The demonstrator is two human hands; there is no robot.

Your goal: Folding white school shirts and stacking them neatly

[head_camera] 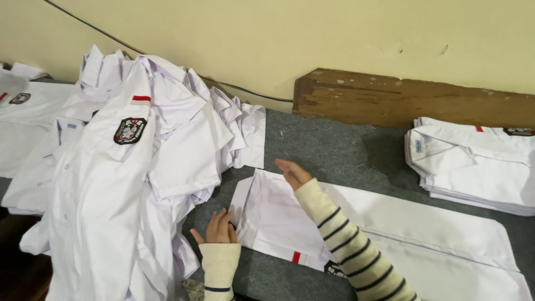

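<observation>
Both hands are flat and open, gripping nothing: left hand (218,227) rests on the sleeve edge of the white shirt (390,228) laid out on the grey table (329,145), right hand (292,173) at its top fold. That shirt sits just right of the unfolded pile (128,167), with the folded stack (473,164) further right. I'd say pin the sleeve with the left and smooth away from the pile so the crease stays straight.

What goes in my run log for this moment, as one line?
left hand: on edge of flat white shirt | right hand: over shirt | unfolded shirt pile left | folded stack right
</observation>
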